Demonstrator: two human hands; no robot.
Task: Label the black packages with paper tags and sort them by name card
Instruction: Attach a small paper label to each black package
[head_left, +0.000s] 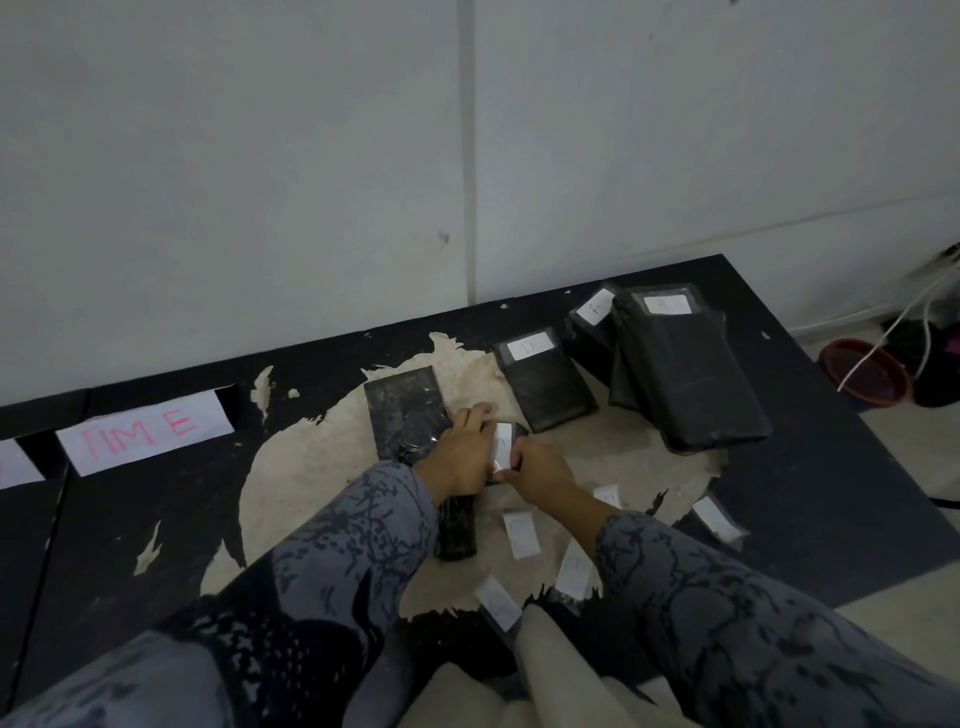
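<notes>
Black packages lie on the worn desk (805, 467). The left hand (462, 457) and the right hand (540, 475) both have their grip pinching a white paper tag (503, 446) against one black package (457, 525) at the middle. Labelled packages (545, 384) rest behind, loose tags (521, 532) in front, and a pink-lettered name card (143, 431) is far left.

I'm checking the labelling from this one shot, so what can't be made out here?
Head view only:
- Letter on the tag being pressed on: blurred, and partly covered by the left hand and right hand.
- Package under the hands: mostly hidden by the left sleeve.
- Card at the left edge: cut off, writing unseen.
- Loose tags: letters too faint.
</notes>
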